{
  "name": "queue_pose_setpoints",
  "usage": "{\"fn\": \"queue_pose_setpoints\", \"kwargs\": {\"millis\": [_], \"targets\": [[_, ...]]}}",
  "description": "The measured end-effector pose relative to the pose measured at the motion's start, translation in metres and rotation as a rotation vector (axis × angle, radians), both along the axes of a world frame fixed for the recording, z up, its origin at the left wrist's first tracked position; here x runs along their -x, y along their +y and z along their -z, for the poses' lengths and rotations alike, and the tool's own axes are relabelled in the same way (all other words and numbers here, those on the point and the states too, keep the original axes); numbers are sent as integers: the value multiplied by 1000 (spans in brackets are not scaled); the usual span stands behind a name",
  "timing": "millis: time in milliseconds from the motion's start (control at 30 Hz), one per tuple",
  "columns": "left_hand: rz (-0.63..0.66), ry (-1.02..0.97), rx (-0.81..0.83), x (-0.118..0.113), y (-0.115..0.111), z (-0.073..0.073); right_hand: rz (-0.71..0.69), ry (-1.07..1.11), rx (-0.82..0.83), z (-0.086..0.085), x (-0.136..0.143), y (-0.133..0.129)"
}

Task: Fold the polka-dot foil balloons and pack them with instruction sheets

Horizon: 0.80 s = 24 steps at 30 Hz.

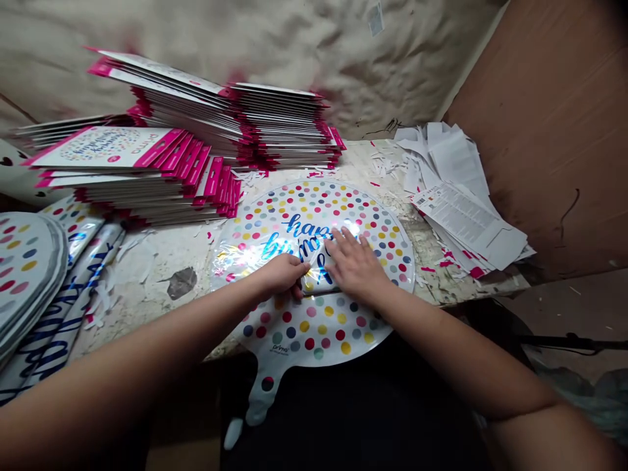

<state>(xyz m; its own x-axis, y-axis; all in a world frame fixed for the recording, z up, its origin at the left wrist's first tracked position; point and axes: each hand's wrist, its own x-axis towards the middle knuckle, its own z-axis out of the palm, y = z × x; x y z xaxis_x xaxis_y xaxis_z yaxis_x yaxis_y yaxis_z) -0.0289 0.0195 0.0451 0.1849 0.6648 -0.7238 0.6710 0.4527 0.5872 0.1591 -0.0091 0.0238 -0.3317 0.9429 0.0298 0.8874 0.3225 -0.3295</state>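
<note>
From where I stand, the left hand [286, 275] seems to pinch the left edge of a folded foil piece [318, 280], thumb on top and fingers curled, though I can't see the fingertips beneath. The right hand [356, 265] lies flat with its fingers spread, pressing on the other side of that piece. Both work on top of a dotted foil balloon [318, 337], which lies flat under the two hands.

My first worry is slipping. The foil is glossy, so if the right hand pushed harder than the left one held, the folded layers could slide apart or crease crookedly. Trapped air might also spring the fold open if the spread palm lifted too soon.

Below the hands, the balloon's neck [267, 383] hangs past the edge of the table [157, 261]; a sleeve or knee catching it could drag the whole sheet down.

Just beyond the left hand, the front card stack [161, 190] leans unevenly close to the balloon's rim, and a careless elbow could topple it. Out past the right hand, loose paper slips [461, 190] and pink scraps [446, 263] lie about; a stray bit could get caught between layers.
</note>
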Motion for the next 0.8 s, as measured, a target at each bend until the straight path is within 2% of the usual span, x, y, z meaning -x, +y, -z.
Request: {"fn": "queue_pose_setpoints", "kwargs": {"millis": [67,133,167,233,300,333,467,567,633,700,733,767,800], "targets": [[-75,-89,-46,12,-2,-10,-78,-77,79,10,7,-1],[-257,-232,-77,27,-6,-22,-73,-83,131,19,10,0],[-357,-295,-44,33,-8,-27,-68,-74,129,21,10,1],[-444,-339,136,38,-11,-33,-70,-56,118,23,8,3],[-400,-297,279,31,-13,-33,-78,-40,107,21,7,4],[-349,-252,292,23,-12,-31,-83,-32,103,21,7,3],[-152,-48,114,-12,-7,-22,-85,-5,90,20,12,-2],[-234,-170,67,-20,-6,-23,-111,29,62,18,-4,6],[-319,-327,98,-14,-10,-27,45,29,-44,13,-37,22],[-330,-430,92,-2,-18,-31,416,-30,-194,6,-86,42],[-306,-468,68,5,-22,-33,581,-66,-219,1,-113,51],[-270,-507,45,13,-27,-33,672,-90,-191,-4,-137,57],[-229,-543,29,21,-33,-34,691,-98,-148,-9,-156,60]]}}
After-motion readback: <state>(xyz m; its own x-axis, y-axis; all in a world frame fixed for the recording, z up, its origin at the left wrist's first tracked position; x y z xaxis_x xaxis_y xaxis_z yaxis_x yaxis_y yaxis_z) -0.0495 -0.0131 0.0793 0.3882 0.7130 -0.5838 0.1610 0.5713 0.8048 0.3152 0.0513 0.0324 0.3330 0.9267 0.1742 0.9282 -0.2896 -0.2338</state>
